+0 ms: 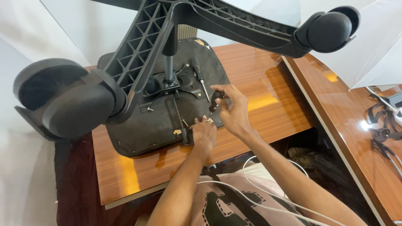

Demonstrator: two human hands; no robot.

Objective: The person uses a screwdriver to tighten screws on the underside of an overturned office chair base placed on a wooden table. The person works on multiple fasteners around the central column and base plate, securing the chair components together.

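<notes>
Where the glossy brown wooden tabletop (268,83) spreads across the middle of the view, an office chair lies upside down on it, its black star base (167,25) rising toward the camera and filling the upper part of the picture. Two black casters ride on the ends of the base's arms: a large one looms at the left (67,100), close to the lens, and another sits at the upper right (328,29). Below the base, the underside of the seat (142,129) faces up, a dark rounded panel resting flat on the wood, with the metal gas column (169,67) standing from the mechanism plate at its centre. A second wooden surface (356,125) adjoins on the right, carrying a tangle of black straps (381,125) near the edge of the frame. White cables (259,196) run across the person's lap at the bottom. A spare screwdriver (200,79) with a black handle lies on the seat underside just right of the column. The right hand (232,111) is closed around the black handle of a second, smaller screwdriver (214,102), whose tip points down at the seat's near right edge. The left hand (204,134) rests on that same edge, just below the tool's tip, fingers curled and pressed against the panel beside a small black bracket (187,136); whether it pinches anything cannot be told.
</notes>
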